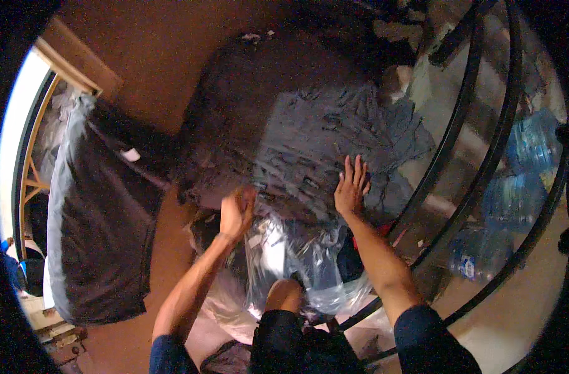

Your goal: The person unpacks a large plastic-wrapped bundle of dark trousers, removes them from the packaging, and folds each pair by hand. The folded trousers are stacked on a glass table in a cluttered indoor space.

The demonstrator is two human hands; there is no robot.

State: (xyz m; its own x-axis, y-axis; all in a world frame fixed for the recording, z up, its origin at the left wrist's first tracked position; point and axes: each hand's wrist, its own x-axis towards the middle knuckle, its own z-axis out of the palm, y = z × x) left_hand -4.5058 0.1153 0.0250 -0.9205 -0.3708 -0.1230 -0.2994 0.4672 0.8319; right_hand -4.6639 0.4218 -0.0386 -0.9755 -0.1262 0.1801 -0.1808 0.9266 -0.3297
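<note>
A wide, wrinkled dark grey cloth (315, 137) lies spread in front of me, brighter on its right part and in shadow on its left. My right hand (352, 187) rests flat on it, fingers stretched out. At the near left edge of the cloth is my left hand (237, 210), its fingers curled in. Whatever those fingers may hold is hidden. Just below both hands, clear plastic bags (278, 249) with white and dark contents catch the light. My bare knee (284, 294) shows beneath them.
Curved black metal rails (468, 106) run along the right side. Beyond them stand several large clear bluish bottles (515, 199). Another dark cloth with a pale edge (104, 224) hangs at the left, beside a bright opening (19, 124) with a wooden frame.
</note>
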